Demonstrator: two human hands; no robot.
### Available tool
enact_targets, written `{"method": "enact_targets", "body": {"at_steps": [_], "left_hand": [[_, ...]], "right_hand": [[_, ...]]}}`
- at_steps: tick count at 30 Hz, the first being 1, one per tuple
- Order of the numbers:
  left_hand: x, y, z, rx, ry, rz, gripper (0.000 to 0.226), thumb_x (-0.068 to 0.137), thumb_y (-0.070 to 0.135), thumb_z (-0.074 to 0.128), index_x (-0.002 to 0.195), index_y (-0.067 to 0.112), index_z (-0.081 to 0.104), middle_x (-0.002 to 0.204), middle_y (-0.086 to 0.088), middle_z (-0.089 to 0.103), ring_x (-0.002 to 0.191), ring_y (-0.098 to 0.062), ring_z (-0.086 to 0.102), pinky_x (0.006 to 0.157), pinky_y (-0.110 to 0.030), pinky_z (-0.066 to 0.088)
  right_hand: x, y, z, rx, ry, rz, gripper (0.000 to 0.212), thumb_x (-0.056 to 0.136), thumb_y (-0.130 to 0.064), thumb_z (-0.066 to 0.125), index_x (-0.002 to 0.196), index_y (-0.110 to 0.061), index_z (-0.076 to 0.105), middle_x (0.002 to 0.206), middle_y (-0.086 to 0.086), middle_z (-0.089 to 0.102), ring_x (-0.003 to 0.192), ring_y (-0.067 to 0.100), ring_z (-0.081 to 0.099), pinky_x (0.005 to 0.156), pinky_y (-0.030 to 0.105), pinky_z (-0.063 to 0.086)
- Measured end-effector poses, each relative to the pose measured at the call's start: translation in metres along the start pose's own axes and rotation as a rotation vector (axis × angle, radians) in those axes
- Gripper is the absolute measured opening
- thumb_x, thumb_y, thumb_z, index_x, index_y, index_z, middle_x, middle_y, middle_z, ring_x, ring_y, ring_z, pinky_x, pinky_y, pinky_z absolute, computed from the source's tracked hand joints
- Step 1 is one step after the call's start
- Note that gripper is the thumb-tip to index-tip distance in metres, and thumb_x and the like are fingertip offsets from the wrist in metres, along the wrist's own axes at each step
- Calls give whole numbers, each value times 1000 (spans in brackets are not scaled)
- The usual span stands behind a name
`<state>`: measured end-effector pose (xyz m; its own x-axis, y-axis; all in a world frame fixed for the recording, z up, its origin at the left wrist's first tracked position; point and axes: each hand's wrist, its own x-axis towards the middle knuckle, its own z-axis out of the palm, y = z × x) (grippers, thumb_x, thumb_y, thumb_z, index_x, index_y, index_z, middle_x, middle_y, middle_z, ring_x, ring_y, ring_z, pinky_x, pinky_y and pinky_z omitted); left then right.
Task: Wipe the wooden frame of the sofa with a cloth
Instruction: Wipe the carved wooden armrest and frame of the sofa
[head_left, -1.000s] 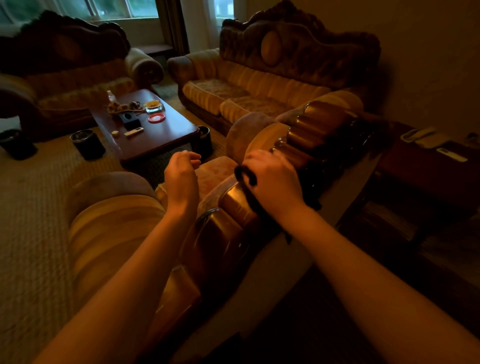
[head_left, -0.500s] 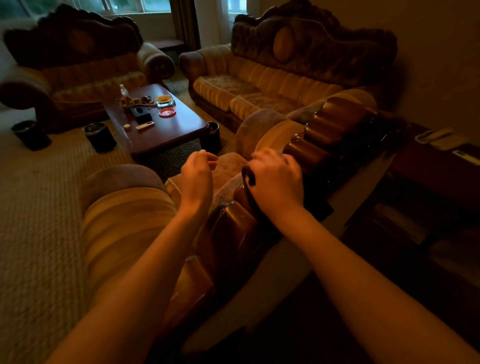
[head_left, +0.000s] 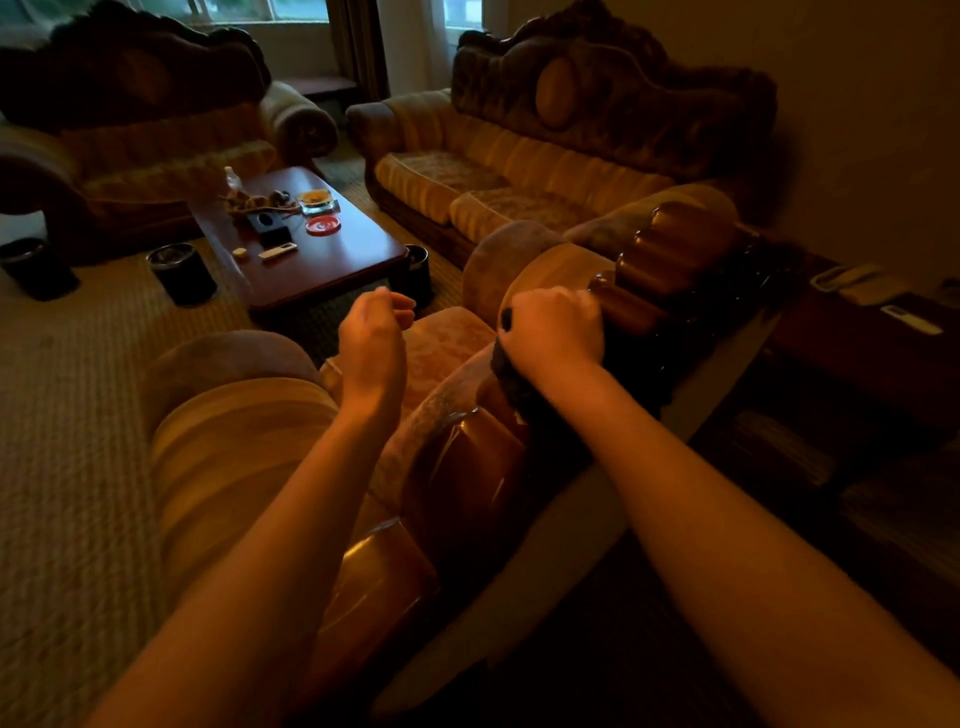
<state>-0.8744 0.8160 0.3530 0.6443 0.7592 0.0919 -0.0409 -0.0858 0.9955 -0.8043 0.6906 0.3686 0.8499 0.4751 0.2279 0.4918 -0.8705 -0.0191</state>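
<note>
The dark cloth (head_left: 511, 371) lies draped over the top of the wooden frame (head_left: 467, 467) of the near sofa, bunched under the right hand (head_left: 553, 327), whose grip is clenched round it, knuckles up. The glossy carved frame runs long from lower left to upper right, its scalloped lobes pointing away toward the far wall. The left hand (head_left: 374, 338) hovers above the seat cushion (head_left: 447, 338) just left of the frame, fingers loosely curled, holding nothing. Beyond, a low bench (head_left: 332, 260) carries small items, with two more sofas around it
</note>
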Motion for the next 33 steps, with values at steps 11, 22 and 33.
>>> {"method": "enact_targets", "body": {"at_steps": [11, 22, 33], "left_hand": [[23, 4, -9, 20, -47, 41, 35, 100, 25, 32, 77, 21, 58, 85, -2, 60, 84, -15, 56, 80, -37, 43], [58, -21, 12, -65, -179, -64, 34, 97, 13, 36, 70, 13, 58, 74, -6, 59, 77, -19, 55, 67, -30, 40], [37, -14, 68, -38, -799, 79, 11, 87, 19, 61, 96, 25, 59, 90, -3, 65, 81, -10, 64, 72, -27, 53]], "right_hand": [[25, 6, 1, -39, -177, -62, 24, 89, -40, 52, 100, -22, 65, 105, 3, 65, 111, 24, 54, 104, 43, 22], [29, -38, 28, -146, -340, -159, 31, 93, -38, 45, 111, -19, 61, 117, 5, 61, 108, 26, 57, 74, 34, 28], [70, 6, -14, 1128, -91, 541, 45, 92, -51, 48, 74, -13, 64, 76, 5, 65, 74, 17, 62, 63, 29, 47]]}}
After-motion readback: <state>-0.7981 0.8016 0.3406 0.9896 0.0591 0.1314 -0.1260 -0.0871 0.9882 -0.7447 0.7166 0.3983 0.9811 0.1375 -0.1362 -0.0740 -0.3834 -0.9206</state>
